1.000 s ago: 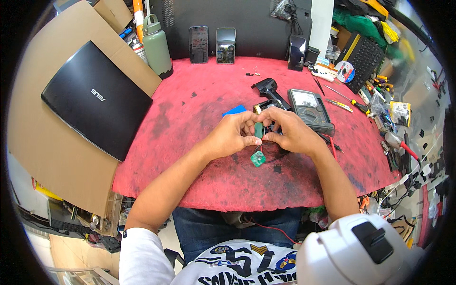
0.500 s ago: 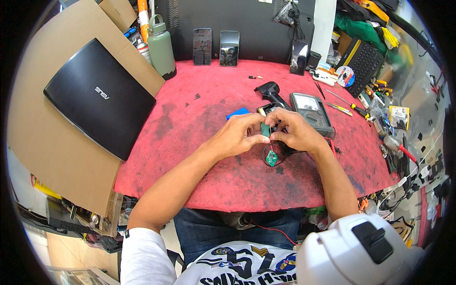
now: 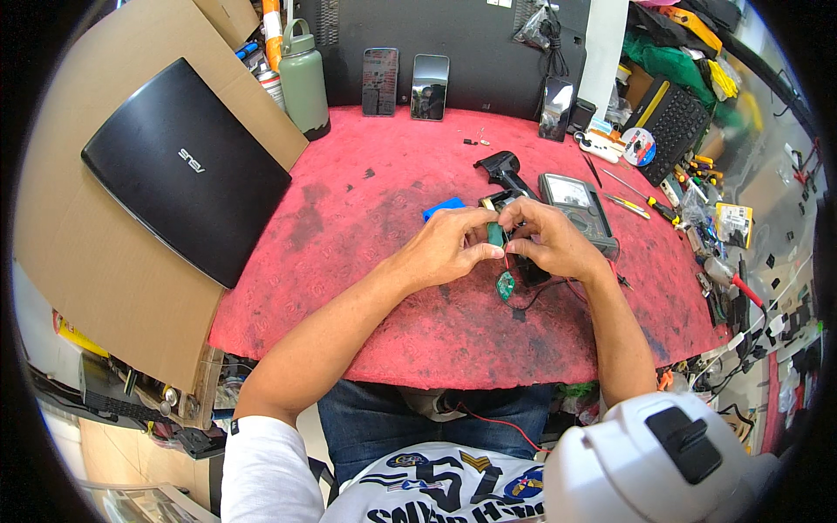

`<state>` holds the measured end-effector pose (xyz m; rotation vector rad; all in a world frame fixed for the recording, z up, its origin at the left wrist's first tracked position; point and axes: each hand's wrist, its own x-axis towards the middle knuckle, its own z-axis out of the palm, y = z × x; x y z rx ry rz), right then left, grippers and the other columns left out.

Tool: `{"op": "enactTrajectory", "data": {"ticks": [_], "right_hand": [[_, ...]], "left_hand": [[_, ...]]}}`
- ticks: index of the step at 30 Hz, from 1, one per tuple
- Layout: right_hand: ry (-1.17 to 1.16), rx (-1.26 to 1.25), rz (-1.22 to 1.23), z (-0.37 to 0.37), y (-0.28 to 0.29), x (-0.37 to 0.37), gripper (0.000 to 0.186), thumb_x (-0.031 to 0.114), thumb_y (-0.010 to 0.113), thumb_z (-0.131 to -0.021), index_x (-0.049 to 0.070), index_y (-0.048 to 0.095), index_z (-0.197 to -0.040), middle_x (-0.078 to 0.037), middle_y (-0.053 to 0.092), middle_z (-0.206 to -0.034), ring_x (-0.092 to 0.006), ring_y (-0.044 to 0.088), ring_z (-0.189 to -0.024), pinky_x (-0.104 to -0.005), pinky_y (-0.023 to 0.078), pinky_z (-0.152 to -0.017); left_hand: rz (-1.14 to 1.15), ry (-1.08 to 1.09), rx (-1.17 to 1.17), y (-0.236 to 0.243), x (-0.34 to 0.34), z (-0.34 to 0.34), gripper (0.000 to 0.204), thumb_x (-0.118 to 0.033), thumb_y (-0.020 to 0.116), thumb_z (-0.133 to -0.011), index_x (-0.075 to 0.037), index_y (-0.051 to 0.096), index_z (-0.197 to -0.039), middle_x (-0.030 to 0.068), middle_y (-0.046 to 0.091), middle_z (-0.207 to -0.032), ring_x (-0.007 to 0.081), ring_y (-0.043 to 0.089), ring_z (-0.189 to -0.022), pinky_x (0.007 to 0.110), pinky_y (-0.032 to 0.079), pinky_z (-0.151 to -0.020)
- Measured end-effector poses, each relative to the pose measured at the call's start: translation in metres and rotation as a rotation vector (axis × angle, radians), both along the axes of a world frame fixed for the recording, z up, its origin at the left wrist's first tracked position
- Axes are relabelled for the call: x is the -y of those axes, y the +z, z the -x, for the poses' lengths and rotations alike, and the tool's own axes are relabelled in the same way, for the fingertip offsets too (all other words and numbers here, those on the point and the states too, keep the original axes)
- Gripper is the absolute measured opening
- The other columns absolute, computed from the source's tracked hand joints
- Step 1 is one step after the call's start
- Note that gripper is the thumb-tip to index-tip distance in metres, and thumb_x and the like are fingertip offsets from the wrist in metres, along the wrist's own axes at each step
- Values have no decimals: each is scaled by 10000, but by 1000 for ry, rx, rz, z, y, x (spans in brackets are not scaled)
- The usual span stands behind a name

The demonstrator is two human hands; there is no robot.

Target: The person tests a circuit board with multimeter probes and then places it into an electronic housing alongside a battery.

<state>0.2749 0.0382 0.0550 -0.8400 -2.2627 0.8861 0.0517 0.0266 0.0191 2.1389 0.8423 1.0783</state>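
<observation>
My left hand (image 3: 449, 244) holds a small flat green piece (image 3: 495, 234) between thumb and fingers over the middle of the table. Close against its right edge, my right hand (image 3: 551, 242) has its thumb and fingers pinched; what exactly lies between those fingertips is hidden. A short red wire runs down from the thumbs to a little green circuit board (image 3: 505, 285), which hangs just below. A thin dark lead curves away from that board to the right. Under and behind my right hand is a dark object (image 3: 530, 272), partly covered.
Beyond my hands lie a blue block (image 3: 443, 209), a black pistol-grip tool (image 3: 500, 167) and an analog multimeter (image 3: 577, 205). A closed black laptop (image 3: 187, 174) rests on cardboard at left. Phones (image 3: 430, 87) and a green bottle (image 3: 305, 91) stand at the back; a screwdriver (image 3: 661, 209) lies right.
The view has shifted slightly, so the table things appear a little further right. My fingers have adjusted a little around the green piece, and the hanging board has turned slightly.
</observation>
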Motion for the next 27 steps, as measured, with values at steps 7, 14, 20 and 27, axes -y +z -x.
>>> {"op": "enactTrajectory", "data": {"ticks": [7, 14, 20, 27], "right_hand": [[13, -12, -7, 0, 1, 0, 308, -96, 679, -815, 4, 576, -1087, -69, 589, -1042, -182, 589, -1005, -332, 537, -834], [9, -38, 26, 1, -2, -1, 297, -78, 693, -821, 6, 580, -1082, -69, 599, -1041, -178, 598, -1000, -333, 536, -837], [-61, 29, -107, 0, 0, 0, 351, 1, 776, -762, 23, 609, -1071, -93, 638, -1033, -221, 620, -1015, -356, 521, -862], [-85, 122, -435, -1, 0, 0, 413, 81, 785, -690, 29, 627, -1067, -132, 648, -1074, -335, 612, -1039, -416, 489, -928]], "left_hand": [[26, -3, -5, 2, 1, 0, 447, -217, 811, -816, -20, 667, -1190, 97, 656, -800, 185, 628, -706, 341, 517, -666], [25, 12, -37, 3, 2, 0, 426, -188, 787, -841, 10, 650, -1193, 110, 662, -816, 196, 648, -729, 347, 521, -676], [85, 0, -43, 1, 0, 4, 372, -98, 725, -883, 3, 598, -1218, 127, 673, -876, 195, 654, -779, 346, 517, -717], [177, 20, -297, 22, -1, 25, 324, -39, 711, -838, 1, 603, -1140, 122, 677, -890, 228, 654, -790, 364, 510, -726]]}}
